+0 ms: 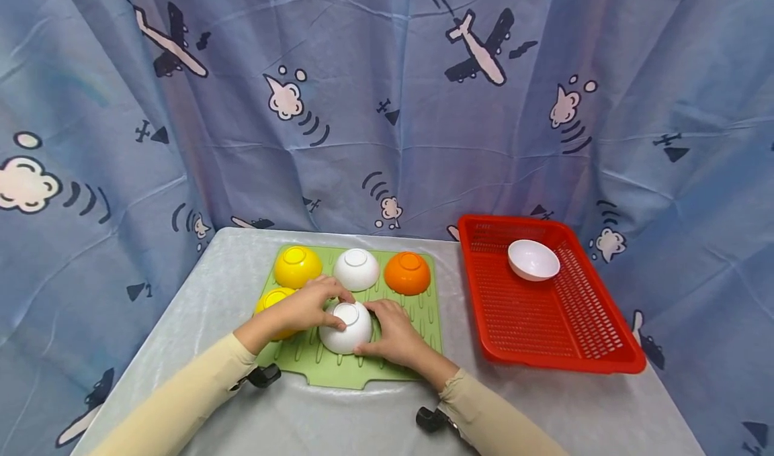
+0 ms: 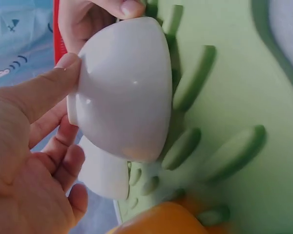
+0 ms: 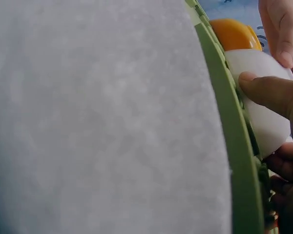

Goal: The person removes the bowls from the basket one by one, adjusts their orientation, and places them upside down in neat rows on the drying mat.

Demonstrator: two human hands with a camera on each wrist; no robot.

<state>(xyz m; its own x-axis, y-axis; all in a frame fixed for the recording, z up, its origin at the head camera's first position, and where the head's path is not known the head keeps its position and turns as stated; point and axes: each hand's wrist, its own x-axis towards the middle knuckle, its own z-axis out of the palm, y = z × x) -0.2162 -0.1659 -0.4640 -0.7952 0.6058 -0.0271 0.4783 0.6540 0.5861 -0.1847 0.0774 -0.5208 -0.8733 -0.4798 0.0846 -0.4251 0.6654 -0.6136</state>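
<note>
In the head view, an upside-down white bowl (image 1: 342, 338) sits at the front middle of a green ribbed drying mat (image 1: 332, 375). My left hand (image 1: 311, 305) comes from above and pinches the bowl's foot ring between thumb and fingers. From the right side, my right hand (image 1: 394, 332) holds the same bowl near its rim, thumb in front and fingers behind. The left wrist view shows the white bowl (image 2: 127, 92) tilted in frame, its rim close to the mat's ribs. In the right wrist view, the right thumb (image 3: 266, 92) presses the bowl's side.
Upside down on the mat are two yellow bowls (image 1: 297, 269), another white bowl (image 1: 357, 271) and an orange bowl (image 1: 408, 275). A red plastic basket (image 1: 484, 308) at the right holds one upright white bowl (image 1: 533, 261). A patterned curtain (image 1: 363, 107) hangs behind the table.
</note>
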